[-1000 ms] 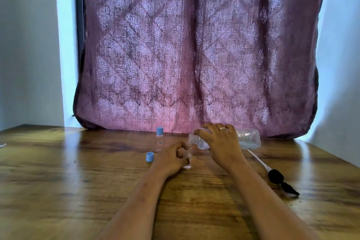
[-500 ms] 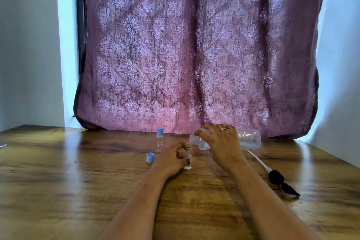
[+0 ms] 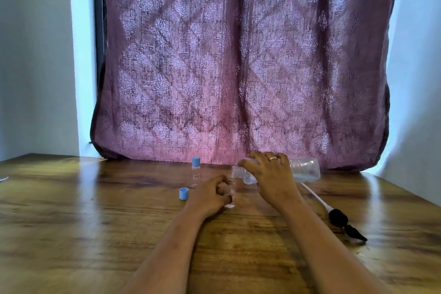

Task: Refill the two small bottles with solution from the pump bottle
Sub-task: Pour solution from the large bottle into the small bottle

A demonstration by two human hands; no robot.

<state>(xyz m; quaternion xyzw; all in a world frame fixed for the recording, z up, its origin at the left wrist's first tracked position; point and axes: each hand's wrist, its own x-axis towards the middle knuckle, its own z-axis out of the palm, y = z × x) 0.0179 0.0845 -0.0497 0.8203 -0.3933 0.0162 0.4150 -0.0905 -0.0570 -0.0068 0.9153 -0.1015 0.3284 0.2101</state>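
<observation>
- The wooden table (image 3: 95,234) fills the lower half of the frame; its far edge meets the curtain (image 3: 238,67) and its right edge slants down the lower right. Wide bare wood lies at lower left and between the forearms.
- The tabletop is glossy brown with dark grain. The curtain is thin mauve cloth with a pale diamond and leaf pattern.
- The left hand (image 3: 210,194), centre of the frame, is curled around an open small bottle (image 3: 231,188), clear plastic, standing upright on the table. How full it is cannot be told.
- The right hand (image 3: 272,179) grips the big clear bottle (image 3: 305,170) from above, fingers wrapped over it. It lies nearly level, its mouth just over the small bottle's neck, with a little clear liquid along its lower side.
- The capped small bottle (image 3: 196,172) stands upright left of the hands, with a blue cap and a label.
- A loose blue cap (image 3: 183,193) sits on the table just left of the left hand.
- The black pump head (image 3: 343,222), with its white tube, lies on the table at right, near the edge.
</observation>
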